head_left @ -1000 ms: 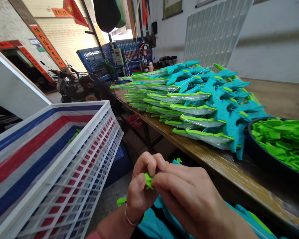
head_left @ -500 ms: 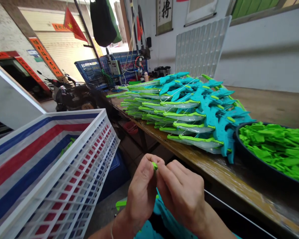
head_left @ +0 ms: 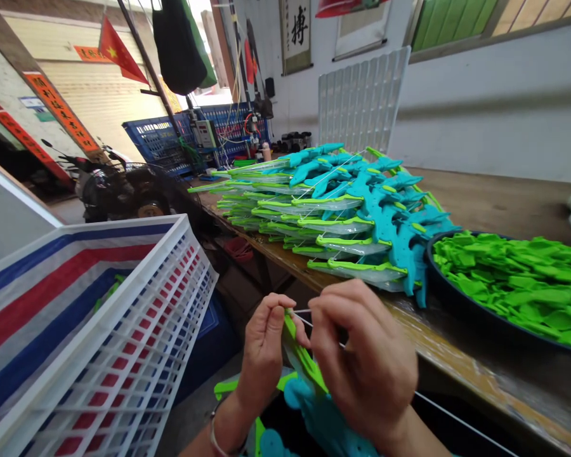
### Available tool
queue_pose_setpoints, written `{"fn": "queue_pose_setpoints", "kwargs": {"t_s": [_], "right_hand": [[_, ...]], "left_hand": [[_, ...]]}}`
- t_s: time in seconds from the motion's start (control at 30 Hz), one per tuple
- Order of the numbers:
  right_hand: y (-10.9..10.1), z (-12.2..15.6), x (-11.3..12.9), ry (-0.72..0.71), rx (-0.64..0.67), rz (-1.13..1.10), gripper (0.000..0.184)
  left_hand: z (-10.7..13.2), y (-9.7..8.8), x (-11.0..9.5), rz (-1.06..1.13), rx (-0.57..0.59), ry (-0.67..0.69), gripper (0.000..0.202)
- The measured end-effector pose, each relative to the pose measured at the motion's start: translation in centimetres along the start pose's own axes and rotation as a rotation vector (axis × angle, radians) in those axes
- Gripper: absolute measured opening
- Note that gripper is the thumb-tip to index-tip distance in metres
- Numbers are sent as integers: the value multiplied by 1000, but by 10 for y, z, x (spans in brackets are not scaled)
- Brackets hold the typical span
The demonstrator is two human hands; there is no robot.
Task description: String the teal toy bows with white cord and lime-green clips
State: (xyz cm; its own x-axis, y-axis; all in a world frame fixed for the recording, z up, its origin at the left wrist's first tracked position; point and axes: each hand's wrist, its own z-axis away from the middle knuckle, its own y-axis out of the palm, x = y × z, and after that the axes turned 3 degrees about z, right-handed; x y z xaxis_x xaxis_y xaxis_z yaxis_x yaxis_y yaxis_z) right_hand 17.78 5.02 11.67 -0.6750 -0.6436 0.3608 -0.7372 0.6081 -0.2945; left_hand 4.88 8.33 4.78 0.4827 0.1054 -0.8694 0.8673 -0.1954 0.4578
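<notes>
My left hand (head_left: pixel 264 349) pinches the tip of a bright green arm of a teal-and-green plastic toy, which looks like a toy bow. The green arm (head_left: pixel 309 362) slants down from those fingers to the teal body (head_left: pixel 321 416), low in front of me and partly hidden by my hands. Closed fingers of my right hand (head_left: pixel 366 355) grip a thin white string (head_left: pixel 303 311), a short length of which runs to the arm's tip. More string trails to the lower right. Similar teal-and-green toys (head_left: pixel 380 203) lie stacked on the table beyond my hands.
A dark round basin (head_left: pixel 480 320) full of loose green plastic pieces (head_left: pixel 518 279) stands right on the wooden table (head_left: pixel 461 355). At left is a white lattice crate (head_left: pixel 124 355) with a striped liner (head_left: pixel 61 273). A motorbike (head_left: pixel 124 190) stands behind it.
My hands have moved apart, the right one rising and shifting right. String now shows between them, and more of the green arm is visible. The view has turned slightly right.
</notes>
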Motion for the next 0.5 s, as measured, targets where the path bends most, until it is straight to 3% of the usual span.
{"fn": "queue_pose_setpoints", "kwargs": {"t_s": [0.13,0.2,0.3,0.5], "right_hand": [[4,-6,-11,210,-35,-103,16],[11,-2,-20,312,-56,-146,18],[16,8,-26,337,-25,-187,18],[9,24,-19,93,244,-163,11]], "left_hand": [[-4,-3,-6,0,254,49,13],[-5,-3,-5,22,301,23,9],[-6,0,-1,29,223,-30,9],[-3,-1,5,-14,61,-67,21]]}}
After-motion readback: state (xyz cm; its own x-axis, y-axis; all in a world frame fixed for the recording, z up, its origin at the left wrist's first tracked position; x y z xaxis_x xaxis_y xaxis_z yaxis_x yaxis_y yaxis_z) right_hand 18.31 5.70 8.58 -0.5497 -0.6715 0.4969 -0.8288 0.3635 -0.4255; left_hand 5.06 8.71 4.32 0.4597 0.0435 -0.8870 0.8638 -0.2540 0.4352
